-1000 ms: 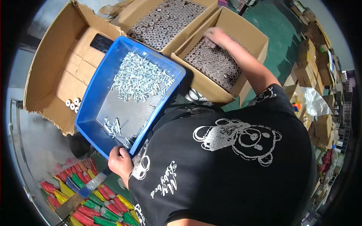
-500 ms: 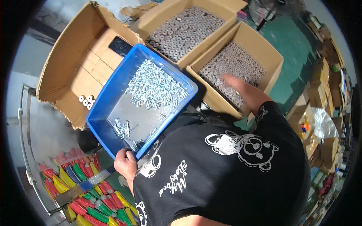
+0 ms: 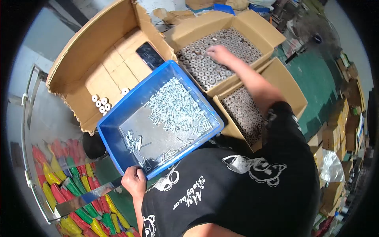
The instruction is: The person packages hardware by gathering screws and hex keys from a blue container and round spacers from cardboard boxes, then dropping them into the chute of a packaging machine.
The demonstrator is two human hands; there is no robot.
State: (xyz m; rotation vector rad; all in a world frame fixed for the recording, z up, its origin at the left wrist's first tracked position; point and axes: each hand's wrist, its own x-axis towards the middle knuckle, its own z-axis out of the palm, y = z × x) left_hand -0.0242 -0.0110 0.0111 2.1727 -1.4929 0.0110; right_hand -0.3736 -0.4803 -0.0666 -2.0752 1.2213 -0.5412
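My left hand (image 3: 134,181) is closed over the near corner of a blue plastic bin (image 3: 106,136). Inside the bin lies a large heap of small silvery screw-like pieces (image 3: 177,104), with a smaller cluster of them (image 3: 133,141) near the left wall. My right hand (image 3: 219,54) reaches into the far cardboard box (image 3: 188,34), its fingers drawn together over round metal pieces with centre holes (image 3: 205,71). Whatever its fingertips hold is too small to make out. Below my right forearm stands a second cardboard box (image 3: 290,85) with similar round pieces (image 3: 242,112).
A torn open carton (image 3: 94,43) on the left holds a dark phone (image 3: 150,55) and several white round pieces (image 3: 101,104). Colourful bundles (image 3: 73,185) lie lower left beside a metal rail (image 3: 27,118). Cartons (image 3: 335,126) and a clear plastic bag (image 3: 331,166) line the right.
My right hand has moved from the nearer box of round pieces to the farther one. The view has shifted, and a separate white piece now shows in the torn carton. My left hand stays on the bin.
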